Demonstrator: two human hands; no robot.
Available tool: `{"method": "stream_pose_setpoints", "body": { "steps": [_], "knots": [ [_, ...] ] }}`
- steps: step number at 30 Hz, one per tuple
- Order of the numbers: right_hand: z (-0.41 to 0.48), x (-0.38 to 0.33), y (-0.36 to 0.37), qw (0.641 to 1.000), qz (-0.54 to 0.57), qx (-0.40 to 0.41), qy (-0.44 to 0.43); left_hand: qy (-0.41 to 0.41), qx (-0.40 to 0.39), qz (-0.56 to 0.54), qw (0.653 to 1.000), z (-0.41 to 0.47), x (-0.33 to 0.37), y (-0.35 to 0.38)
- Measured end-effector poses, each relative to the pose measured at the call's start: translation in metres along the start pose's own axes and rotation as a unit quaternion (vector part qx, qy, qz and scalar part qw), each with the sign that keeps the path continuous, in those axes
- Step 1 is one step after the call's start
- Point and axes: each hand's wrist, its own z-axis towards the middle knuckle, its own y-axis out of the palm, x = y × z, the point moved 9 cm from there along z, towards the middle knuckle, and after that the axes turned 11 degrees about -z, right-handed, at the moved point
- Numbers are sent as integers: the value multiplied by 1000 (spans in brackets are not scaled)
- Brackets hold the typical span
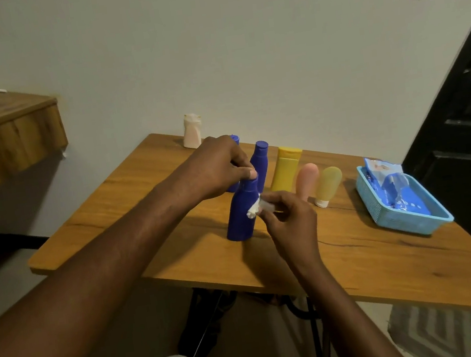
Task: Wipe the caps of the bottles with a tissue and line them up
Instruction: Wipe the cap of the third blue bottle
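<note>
A blue bottle (241, 214) stands upright near the middle of the wooden table (362, 257). My left hand (217, 168) grips its cap from above. My right hand (290, 219) pinches a crumpled white tissue (253, 210) against the bottle's neck. Behind it stand a second blue bottle (261, 162) and a third, whose blue cap (235, 139) peeks past my left hand. To the right stand a yellow tube (285, 169), a pink tube (306, 180) and a tan tube (327, 184) in a row.
A light blue basket (408, 219) with a torn tissue pack (386, 174) sits at the table's right. A small white bottle (191, 131) stands at the far edge by the wall. A wooden shelf (1, 133) juts out at left, a dark door (464, 125) at right.
</note>
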Motion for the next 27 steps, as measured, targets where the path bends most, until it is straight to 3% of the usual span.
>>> {"method": "stream_pose_setpoints", "body": {
  "steps": [5, 12, 17, 22, 27],
  "knots": [
    [-23, 31, 20, 995, -3, -66, 79, 1, -7, 1, 1000, 0, 2, -1],
    [-5, -4, -14, 996, 57, 57, 39, 5, -31, -3, 1000, 3, 5, -1],
    [9, -35, -27, 993, 82, 83, 7, 8, -74, -14, 997, 7, 5, 1],
    [-9, -11, -10, 997, 52, 48, 33, 3, -78, -60, 995, 5, -4, 2],
    [-22, 20, 17, 992, 5, -63, 108, -2, -52, -85, 995, 4, -9, 1]
  ]
}}
